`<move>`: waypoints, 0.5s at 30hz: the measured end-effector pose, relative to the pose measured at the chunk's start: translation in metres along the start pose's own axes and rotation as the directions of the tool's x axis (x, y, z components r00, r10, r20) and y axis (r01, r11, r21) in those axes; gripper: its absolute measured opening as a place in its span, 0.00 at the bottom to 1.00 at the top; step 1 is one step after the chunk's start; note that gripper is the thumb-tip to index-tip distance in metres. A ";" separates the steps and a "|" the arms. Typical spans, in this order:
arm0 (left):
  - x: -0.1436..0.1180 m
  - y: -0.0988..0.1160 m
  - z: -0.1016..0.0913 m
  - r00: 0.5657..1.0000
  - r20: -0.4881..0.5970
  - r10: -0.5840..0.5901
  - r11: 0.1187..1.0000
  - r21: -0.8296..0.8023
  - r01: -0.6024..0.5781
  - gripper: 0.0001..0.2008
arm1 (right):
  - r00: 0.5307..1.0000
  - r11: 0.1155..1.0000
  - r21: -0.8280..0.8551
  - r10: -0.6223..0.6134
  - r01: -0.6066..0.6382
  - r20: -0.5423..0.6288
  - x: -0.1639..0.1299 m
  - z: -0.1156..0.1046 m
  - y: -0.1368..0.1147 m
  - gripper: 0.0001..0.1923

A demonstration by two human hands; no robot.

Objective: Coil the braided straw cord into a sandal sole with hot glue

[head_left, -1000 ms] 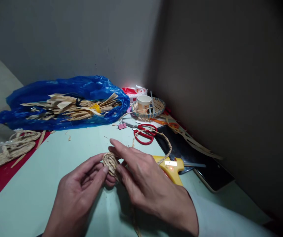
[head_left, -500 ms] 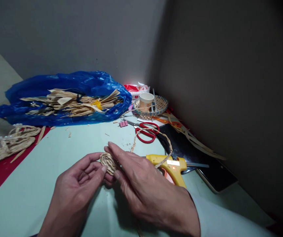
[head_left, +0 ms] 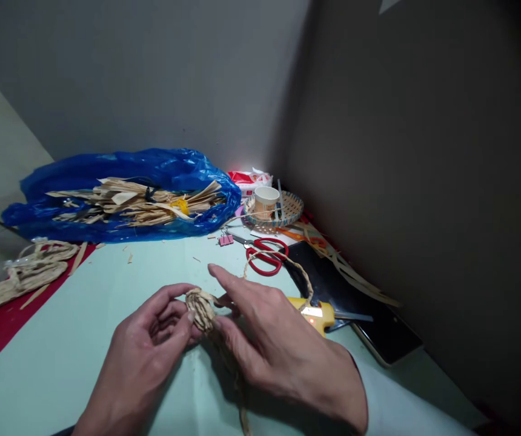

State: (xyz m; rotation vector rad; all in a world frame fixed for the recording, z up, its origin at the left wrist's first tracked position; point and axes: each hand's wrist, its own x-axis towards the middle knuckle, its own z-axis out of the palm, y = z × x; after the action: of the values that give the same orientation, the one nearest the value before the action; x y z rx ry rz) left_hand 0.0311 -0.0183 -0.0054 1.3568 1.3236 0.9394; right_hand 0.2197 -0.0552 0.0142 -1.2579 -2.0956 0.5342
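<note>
A small oval coil of braided straw cord (head_left: pixel 200 307) sits between my two hands in the middle of the view. My left hand (head_left: pixel 151 330) is closed on it, with the thumb on the near side and the fingers curled behind. From the coil's upper right, the cord runs into my right hand (head_left: pixel 265 339), whose thumb touches the coil's right side. My right fingers close around the cord, partly hidden behind the hand, with the index finger raised. The loose braid (head_left: pixel 305 281) arcs up beyond the right hand, and another length hangs below it.
Behind lies a blue plastic bag (head_left: pixel 151 160) with dried straw strips (head_left: pixel 151 200). Red-handled scissors (head_left: pixel 265 257), a pink binder clip (head_left: pixel 225 240) and a paper cup (head_left: pixel 266 203) in a woven basket (head_left: pixel 294 209) stand beyond. A yellow glue gun (head_left: pixel 324 318) and a phone (head_left: pixel 392 339) lie right; woven sandals (head_left: pixel 37 266) left.
My right hand has shifted slightly away from the coil, so the cord between them now shows. The view has tilted a little, and my right hand now covers more of the glue gun.
</note>
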 end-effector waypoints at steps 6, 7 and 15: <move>-0.009 -0.005 0.004 0.993 -0.034 0.113 0.985 0.134 -0.108 0.15 | 0.999 0.998 0.047 -0.037 0.038 -0.029 0.001 -0.011 0.003 0.12; -0.010 -0.005 0.004 0.993 -0.027 0.116 0.984 0.136 -0.111 0.16 | 0.999 0.998 0.043 -0.038 0.039 -0.024 0.000 -0.012 0.003 0.12; -0.003 -0.014 -0.012 0.979 0.197 -0.048 0.998 -0.018 0.053 0.25 | 0.993 1.000 0.017 -0.001 0.003 -0.117 0.000 -0.014 0.004 0.10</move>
State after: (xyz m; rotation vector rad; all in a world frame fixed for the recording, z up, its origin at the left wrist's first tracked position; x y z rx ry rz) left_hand 0.0163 -0.0209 -0.0162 1.3550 1.1873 0.7629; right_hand 0.2320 -0.0530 0.0218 -1.2473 -1.9908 0.4658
